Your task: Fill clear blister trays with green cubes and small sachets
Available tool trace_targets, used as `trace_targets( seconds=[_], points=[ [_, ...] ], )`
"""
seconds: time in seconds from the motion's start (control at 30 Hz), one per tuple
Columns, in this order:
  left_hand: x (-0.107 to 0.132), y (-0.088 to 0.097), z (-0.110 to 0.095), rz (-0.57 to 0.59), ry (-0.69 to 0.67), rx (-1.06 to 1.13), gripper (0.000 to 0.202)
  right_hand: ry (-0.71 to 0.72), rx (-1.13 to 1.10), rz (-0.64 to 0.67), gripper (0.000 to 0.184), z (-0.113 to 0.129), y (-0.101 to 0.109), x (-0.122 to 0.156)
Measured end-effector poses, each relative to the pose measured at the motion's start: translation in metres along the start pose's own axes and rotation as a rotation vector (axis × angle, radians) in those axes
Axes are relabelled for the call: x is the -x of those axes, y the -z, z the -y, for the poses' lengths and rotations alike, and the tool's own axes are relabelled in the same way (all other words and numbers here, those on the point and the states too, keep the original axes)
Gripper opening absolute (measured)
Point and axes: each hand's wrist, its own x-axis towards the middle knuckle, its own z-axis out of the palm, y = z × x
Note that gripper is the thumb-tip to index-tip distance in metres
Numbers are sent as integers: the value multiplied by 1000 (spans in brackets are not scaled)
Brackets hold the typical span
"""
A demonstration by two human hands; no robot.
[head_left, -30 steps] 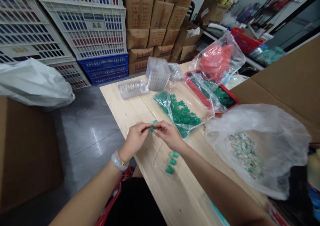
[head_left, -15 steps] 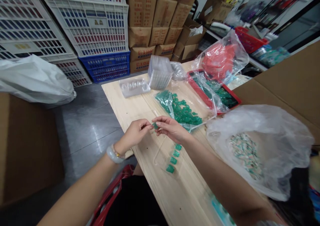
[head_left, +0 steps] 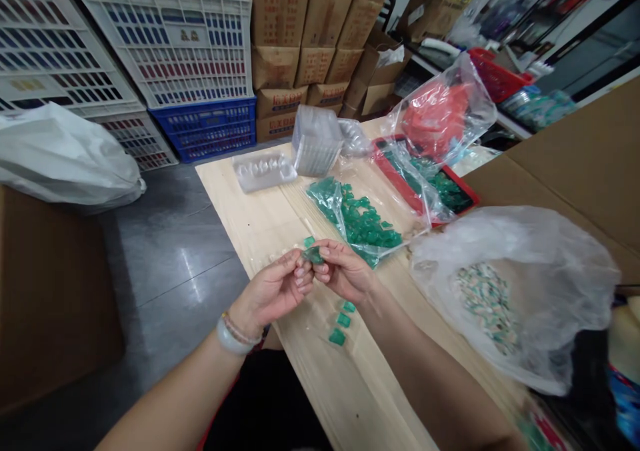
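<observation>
A small translucent green plastic piece [head_left: 313,256] is pinched between the fingertips of my left hand [head_left: 274,289] and my right hand [head_left: 349,271], held above the table. Just beyond my fingers another green piece [head_left: 309,242] shows. Below my right wrist, a short row of green pieces [head_left: 337,336] lies on the wooden table [head_left: 345,394], partly covered by my forearm. A clear plastic bag of loose green pieces [head_left: 367,221] lies open beyond my right hand.
A clear moulded tray [head_left: 264,171] lies near a stack of clear trays [head_left: 316,141] at the table's far end. A red tray [head_left: 405,184] of green pieces sits behind the bag. To the right is a white plastic bag [head_left: 560,271] of small mixed pieces. Crates [head_left: 200,44] stand beyond.
My hands have come closer together, and my left hand has turned with its fingers curled in. A green piece now shows just beyond my fingertips. The view has shifted slightly.
</observation>
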Motion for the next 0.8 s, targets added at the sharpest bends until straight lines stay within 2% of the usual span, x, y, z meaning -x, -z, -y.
trace_targets(
  seconds=[0.1, 0.27, 0.33, 0.4, 0.5, 0.53, 0.57, 0.6, 0.7, 0.8],
  points=[
    [3, 1, 1, 13, -116, -258, 27, 8, -54, -47, 15, -4, -2, 2],
    [7, 4, -11, 71, -419, -1166, 23, -35, -118, -151, 14, -14, -2, 9],
    [10, 2, -14, 136, -496, -1411, 21, -85, -140, -205, 13, -18, 0, 9],
    [15, -2, -11, 217, -518, -1530, 21, -91, -161, -262, 11, -18, 3, 7],
    [23, -8, 1, 447, -434, -1565, 24, 56, -164, -371, 11, -8, 10, 1],
    [25, -9, 5, 488, -400, -1547, 25, 112, -147, -389, 11, -3, 12, -1],
    [26, -8, 8, 473, -381, -1521, 26, 147, -119, -389, 12, 2, 14, -1],
    [26, -6, 9, 395, -383, -1491, 26, 156, -83, -370, 12, 7, 16, -1],
    [19, 2, 5, 18, -431, -1373, 22, 111, 16, -291, 14, 16, 16, 3],
    [6, 8, -1, -201, -414, -1204, 18, 99, 65, -264, 17, 16, 13, 8]
  ],
)
